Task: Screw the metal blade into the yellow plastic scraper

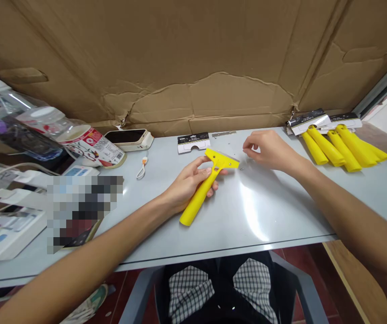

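A yellow scraper (199, 196) with a wide head rests in my left hand (190, 179), its head tilted up and away and its handle toward the table's front edge. A screw shows in the right part of the head, and a thin metal edge runs along its top. My right hand (264, 148) is closed just right of the head, thumb and fingertips together; whatever they hold, if anything, is too small to make out. Below those fingertips lies a small metal piece (242, 168) on the table. Behind the scraper are a black-and-white header card (193, 142) and a flat metal blade (223, 133).
Several yellow scraper handles (338, 146) with header cards lie at the right back. At left stand a paper tub (94, 146), plastic bottles (14, 101), a white-edged phone (129, 139) and a power strip (14, 231) with cables. Cardboard (193, 54) walls the back.
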